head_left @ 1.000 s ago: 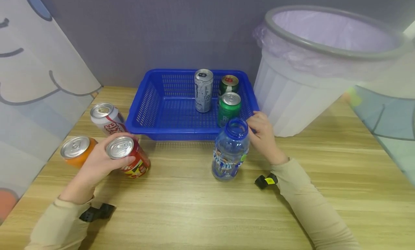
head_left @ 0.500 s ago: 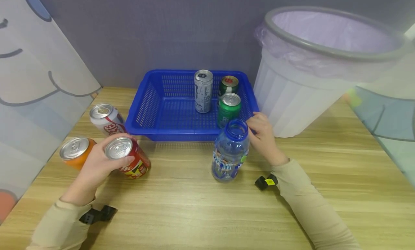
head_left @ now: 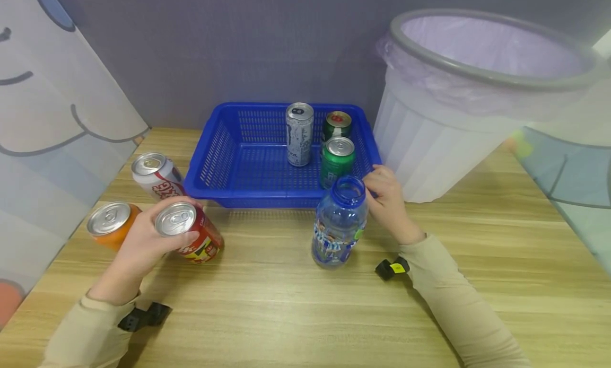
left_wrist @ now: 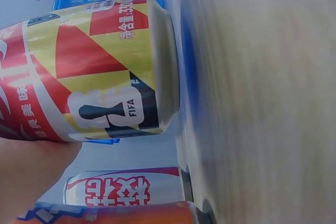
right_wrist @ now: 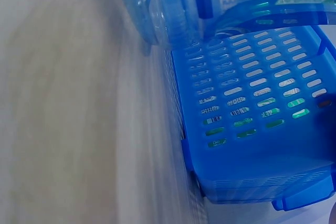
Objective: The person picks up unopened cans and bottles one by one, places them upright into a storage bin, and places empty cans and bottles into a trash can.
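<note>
My left hand grips a red and yellow cola can near its top, at the left of the table in the head view. Just left of that hand stands an orange can, and behind it a white can with red lettering. On the right, my right hand has curled fingers at the neck of a clear blue plastic bottle. Its mouth has no cap, and its printed label shows striped shirts. The fingertips are partly hidden behind the bottle neck. In the right wrist view the bottle spans the top.
A blue plastic basket sits behind both hands. Inside stand a tall silver can, a green can and a dark green can. A large white bin with a lilac liner stands at the right rear of the wooden table.
The view has shifted very slightly. Both hands, the cola can and the bottle stay almost where they were.
</note>
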